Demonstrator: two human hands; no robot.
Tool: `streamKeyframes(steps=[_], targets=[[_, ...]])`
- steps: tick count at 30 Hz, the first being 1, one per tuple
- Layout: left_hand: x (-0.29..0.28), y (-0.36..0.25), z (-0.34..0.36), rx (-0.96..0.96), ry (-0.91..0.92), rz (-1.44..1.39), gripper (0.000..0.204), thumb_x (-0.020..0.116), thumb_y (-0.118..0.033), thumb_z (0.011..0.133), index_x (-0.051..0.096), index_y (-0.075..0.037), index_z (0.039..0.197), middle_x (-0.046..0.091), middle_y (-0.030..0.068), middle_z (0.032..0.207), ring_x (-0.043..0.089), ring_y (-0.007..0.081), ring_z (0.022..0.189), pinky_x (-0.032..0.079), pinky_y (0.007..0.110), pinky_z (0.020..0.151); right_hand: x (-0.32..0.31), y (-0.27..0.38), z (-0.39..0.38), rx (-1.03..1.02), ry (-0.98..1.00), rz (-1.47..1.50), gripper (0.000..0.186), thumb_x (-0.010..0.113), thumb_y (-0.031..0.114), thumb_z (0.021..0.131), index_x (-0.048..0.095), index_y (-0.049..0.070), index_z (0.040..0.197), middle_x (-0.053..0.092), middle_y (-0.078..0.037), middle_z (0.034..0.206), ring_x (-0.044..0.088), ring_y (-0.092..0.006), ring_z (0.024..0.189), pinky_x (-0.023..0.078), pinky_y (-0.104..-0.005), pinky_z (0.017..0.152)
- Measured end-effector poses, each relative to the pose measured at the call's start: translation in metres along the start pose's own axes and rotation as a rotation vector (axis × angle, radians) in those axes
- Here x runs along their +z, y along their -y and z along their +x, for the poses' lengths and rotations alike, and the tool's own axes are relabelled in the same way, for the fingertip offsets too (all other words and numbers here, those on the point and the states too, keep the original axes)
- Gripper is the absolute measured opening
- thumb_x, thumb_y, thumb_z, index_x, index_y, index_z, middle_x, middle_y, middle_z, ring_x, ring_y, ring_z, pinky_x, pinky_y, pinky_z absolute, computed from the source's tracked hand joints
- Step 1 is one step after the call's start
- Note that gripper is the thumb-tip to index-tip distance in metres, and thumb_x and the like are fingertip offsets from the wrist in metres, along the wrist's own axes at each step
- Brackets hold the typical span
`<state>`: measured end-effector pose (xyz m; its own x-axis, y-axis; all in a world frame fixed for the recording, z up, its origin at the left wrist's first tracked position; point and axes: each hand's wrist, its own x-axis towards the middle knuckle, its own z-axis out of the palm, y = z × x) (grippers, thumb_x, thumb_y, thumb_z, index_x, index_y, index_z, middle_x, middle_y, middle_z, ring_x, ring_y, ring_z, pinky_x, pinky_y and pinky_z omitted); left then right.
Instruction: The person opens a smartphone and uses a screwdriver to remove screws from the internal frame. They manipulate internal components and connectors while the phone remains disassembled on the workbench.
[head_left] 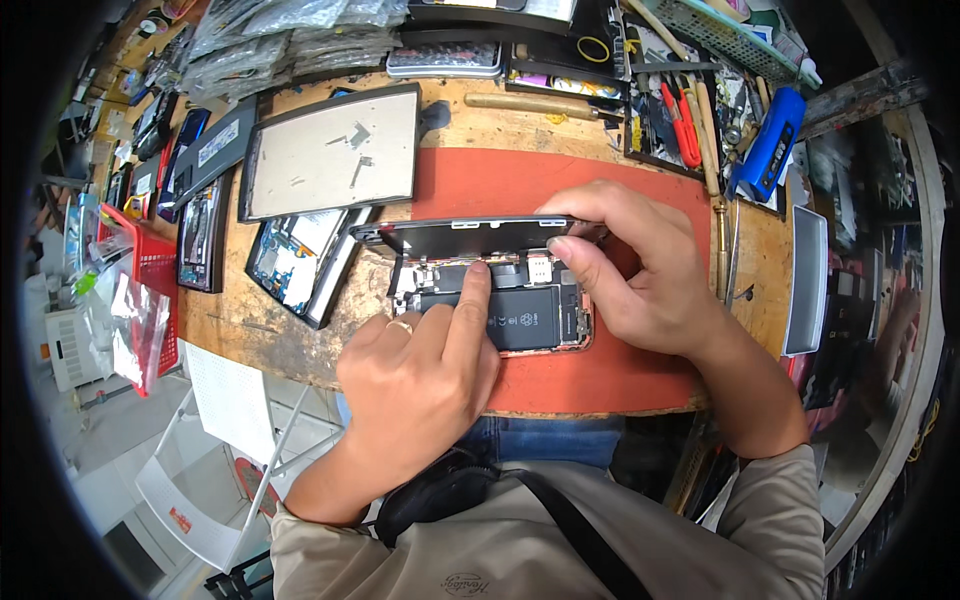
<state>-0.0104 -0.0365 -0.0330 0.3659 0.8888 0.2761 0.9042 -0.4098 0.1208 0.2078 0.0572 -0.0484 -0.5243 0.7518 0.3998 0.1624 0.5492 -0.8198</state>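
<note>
**Opened phone: screen held up, finger on the internals**

The left hand is mostly curled, with the index finger extended and its tip pressed onto the top edge of the black battery, near the connectors above it. It grips nothing. A ring shows on one finger.

The right hand is closed in a pinch on the lifted screen panel, thumb and fingers clamping its right end. The panel stands tilted above the phone body, hinged open along the far side.

The phone body lies on the red mat, at the near centre of the worn wooden bench.

Judged step: work on the internal connectors while the screen is propped open. The next move calls for a steady hold on the panel, so that no cable between panel and body is strained, and light, exact fingertip pressure.

Beyond the mat: a grey tray with loose small parts, another opened device, red-handled cutters and a blue tool.
</note>
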Motion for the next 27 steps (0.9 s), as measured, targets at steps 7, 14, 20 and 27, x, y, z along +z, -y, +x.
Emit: streamKeyframes(steps=[7,14,20,27], targets=[[-0.003,-0.007,-0.011,-0.038,-0.023,-0.017,0.050,0.077,-0.007,0.075,0.076,-0.002,0.125,0.052,0.0021,0.064,0.053,0.0199,0.050,0.041,0.036,0.050,0.002,0.006,-0.003,0.075,-0.014,-0.033,0.025,0.067,-0.007,0.094,0.068,-0.001,0.118,0.071,-0.014,0.099,0.071,-0.0238,0.084,0.057,-0.0344,0.074],[0.000,-0.006,-0.013,-0.050,-0.131,-0.087,0.034,0.079,-0.008,0.079,0.079,-0.006,0.112,0.051,0.0005,0.065,0.052,0.0179,0.052,0.039,0.035,0.051,0.002,0.008,-0.001,0.093,-0.004,-0.014,0.024,0.067,-0.006,0.095,0.068,-0.002,0.119,0.071,-0.013,0.099,0.071,-0.0206,0.085,0.057,-0.0320,0.074],[-0.004,0.025,-0.043,-0.307,-0.356,-0.285,0.020,0.082,-0.001,0.084,0.076,-0.004,0.103,0.054,0.0006,0.070,0.048,0.0113,0.055,0.035,0.029,0.052,-0.001,0.004,0.000,0.029,0.011,-0.029,0.023,0.066,-0.005,0.096,0.067,-0.002,0.119,0.071,-0.013,0.099,0.070,-0.0219,0.085,0.056,-0.0331,0.076],[-0.010,0.042,-0.019,-0.362,-0.162,-0.537,0.028,0.084,0.003,0.083,0.077,-0.002,0.109,0.059,0.0073,0.079,0.058,0.0182,0.068,0.047,0.031,0.061,0.002,0.004,0.001,0.061,-0.003,0.024,0.024,0.066,-0.006,0.095,0.067,-0.002,0.119,0.072,-0.013,0.101,0.071,-0.0228,0.087,0.057,-0.0345,0.077]])
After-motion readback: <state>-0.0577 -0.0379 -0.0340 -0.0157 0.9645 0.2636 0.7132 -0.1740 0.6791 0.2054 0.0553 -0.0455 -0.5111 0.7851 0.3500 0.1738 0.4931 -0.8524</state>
